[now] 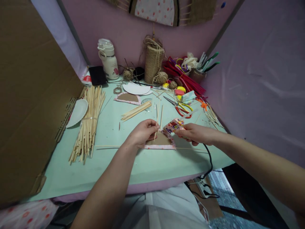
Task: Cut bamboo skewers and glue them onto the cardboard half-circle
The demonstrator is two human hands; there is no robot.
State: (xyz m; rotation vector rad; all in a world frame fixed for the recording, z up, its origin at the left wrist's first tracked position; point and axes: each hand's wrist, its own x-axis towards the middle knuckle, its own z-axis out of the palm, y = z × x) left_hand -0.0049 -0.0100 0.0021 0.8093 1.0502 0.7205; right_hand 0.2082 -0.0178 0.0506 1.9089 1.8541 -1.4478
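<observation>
My left hand (pixel 144 131) pinches a thin bamboo stick (pixel 157 116) and holds it upright over a half-round cardboard piece (pixel 162 139) edged with pink spotted fabric. More sticks stand up from the top of that piece, and one long stick (pixel 107 146) runs out sideways along its straight edge. In my right hand (pixel 193 133) is a hot glue gun (pixel 173 125) with a flowery pattern, a clear glue stick (pixel 190 114) poking out of its back. Its nozzle points left, close to the sticks and my left fingertips; whether it touches them I cannot tell.
A bundle of sticks (pixel 89 124) lies left, near a cardboard wall (pixel 30 95). Loose sticks (pixel 136 110), another half-round piece (pixel 127 98) and pliers (pixel 182 108) lie beyond my hands. Twine (pixel 152 63) and a bottle (pixel 109 60) stand behind. A black cord (pixel 210 156) hangs right.
</observation>
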